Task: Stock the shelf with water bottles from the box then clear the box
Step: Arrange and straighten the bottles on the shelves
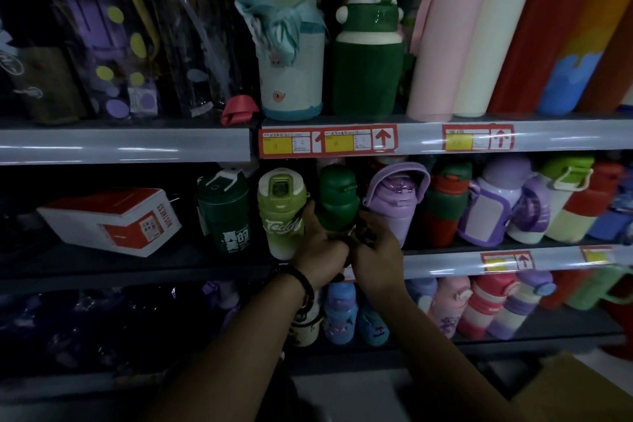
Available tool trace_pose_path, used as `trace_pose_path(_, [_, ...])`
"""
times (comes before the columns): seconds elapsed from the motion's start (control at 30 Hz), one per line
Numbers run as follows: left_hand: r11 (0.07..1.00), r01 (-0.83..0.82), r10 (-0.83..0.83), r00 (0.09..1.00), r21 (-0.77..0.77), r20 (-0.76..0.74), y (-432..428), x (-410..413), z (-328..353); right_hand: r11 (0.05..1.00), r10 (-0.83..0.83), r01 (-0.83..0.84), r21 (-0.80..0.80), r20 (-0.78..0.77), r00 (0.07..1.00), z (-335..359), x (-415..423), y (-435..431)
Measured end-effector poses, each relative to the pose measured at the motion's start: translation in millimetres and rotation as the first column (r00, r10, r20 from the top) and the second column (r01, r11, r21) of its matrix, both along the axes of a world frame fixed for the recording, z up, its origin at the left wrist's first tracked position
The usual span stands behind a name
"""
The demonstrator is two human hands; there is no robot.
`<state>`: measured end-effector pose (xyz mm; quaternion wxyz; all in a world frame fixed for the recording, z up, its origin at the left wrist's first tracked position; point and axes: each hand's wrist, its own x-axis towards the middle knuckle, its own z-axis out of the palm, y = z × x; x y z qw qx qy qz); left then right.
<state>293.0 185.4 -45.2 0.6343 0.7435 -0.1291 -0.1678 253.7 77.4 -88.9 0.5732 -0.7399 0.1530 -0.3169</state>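
On the middle shelf [445,264] we hold the dark green bottle [337,197] upright, left hand [320,252] and right hand [375,250] both wrapped around its base. Touching our left fingers stands a light green bottle [281,212]; right of our grip, a purple bottle [397,202].
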Motion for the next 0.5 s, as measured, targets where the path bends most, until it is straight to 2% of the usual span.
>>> trace_pose_path(0.27, [0.996, -0.003, -0.001, 0.999, 0.084, 0.049, -1.1, -4.0, -1.7, 0.999, -0.013, 0.012, -0.033, -0.016, 1.000, -2.7, 3.4, -5.2])
trace_pose_path(0.43, [0.996, -0.055, 0.048, 0.995, 0.076, 0.084, -24.6, 17.9, -49.2, 0.997, -0.026, 0.024, -0.068, -0.022, 0.999, -1.6, 3.6, -13.2])
trace_pose_path(0.5, [0.997, -0.062, 0.056, 0.993, 0.054, 0.100, -22.7, 17.2, -48.7, 0.997, -0.015, 0.013, -0.074, -0.030, 0.999, -2.0, 3.3, -13.9])
